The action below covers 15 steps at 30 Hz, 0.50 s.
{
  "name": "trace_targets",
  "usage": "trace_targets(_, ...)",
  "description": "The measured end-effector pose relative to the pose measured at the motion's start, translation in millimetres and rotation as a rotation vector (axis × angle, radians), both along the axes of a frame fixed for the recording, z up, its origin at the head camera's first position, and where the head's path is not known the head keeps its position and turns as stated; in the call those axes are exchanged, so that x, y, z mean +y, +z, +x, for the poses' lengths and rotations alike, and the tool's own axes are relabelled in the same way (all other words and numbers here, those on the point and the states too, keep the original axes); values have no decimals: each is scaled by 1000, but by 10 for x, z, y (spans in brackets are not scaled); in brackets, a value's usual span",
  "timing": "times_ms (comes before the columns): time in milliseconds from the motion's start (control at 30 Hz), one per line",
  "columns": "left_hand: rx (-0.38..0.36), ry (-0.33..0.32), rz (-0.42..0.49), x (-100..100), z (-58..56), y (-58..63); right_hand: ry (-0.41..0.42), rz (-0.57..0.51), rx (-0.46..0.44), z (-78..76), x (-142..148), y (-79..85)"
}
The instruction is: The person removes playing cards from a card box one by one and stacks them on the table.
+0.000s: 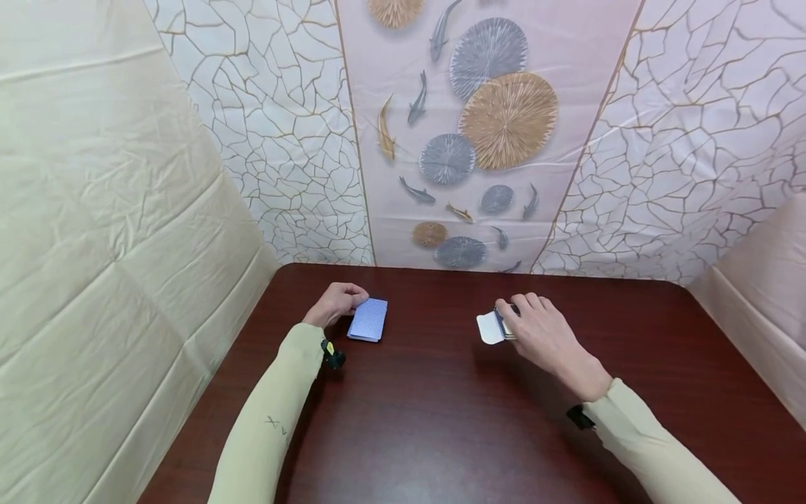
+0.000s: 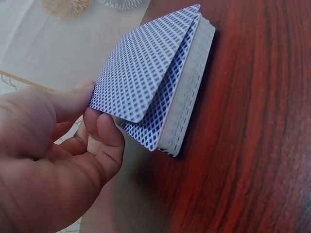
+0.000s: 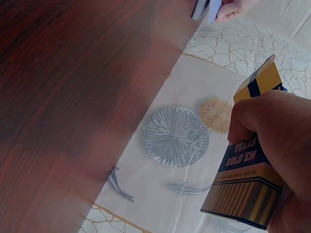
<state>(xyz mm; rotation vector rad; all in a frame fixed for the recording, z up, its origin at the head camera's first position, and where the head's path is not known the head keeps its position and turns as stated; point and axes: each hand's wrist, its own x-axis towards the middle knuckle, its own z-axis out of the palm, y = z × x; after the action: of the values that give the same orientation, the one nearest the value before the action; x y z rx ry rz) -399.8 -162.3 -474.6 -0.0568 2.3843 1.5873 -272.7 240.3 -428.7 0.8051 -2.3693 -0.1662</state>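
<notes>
A blue-and-white patterned deck of playing cards [image 1: 366,322] lies on the table by my left hand [image 1: 336,304]. In the left wrist view, my thumb and forefinger pinch one edge of the top playing card [image 2: 143,68]. That card tilts up from the deck, whose pale side edges [image 2: 192,92] show below it. Over on the right, my right hand [image 1: 546,337] grips a card box [image 3: 240,177] in dark blue and gold, printed "TEXAS HOLD'EM". Its end flap [image 1: 490,328] stands open, pointing left. The fingers hide part of the box.
Both hands work over a dark red-brown wooden table [image 1: 441,406]. A patterned cloth [image 1: 403,140] with fish and round motifs hangs behind its far edge. Cream cloth [image 1: 113,245] walls off the left side, and more hangs at the right.
</notes>
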Motion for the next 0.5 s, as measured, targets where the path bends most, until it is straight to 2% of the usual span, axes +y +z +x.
trace_targets(400, 51, -20, -54, -9, 4, -38, 2, -3, -5, 15, -6, -6)
trace_targets(500, 75, -16, -93, 5, 9, -66, 5, -5, -11, 17, -11, -11)
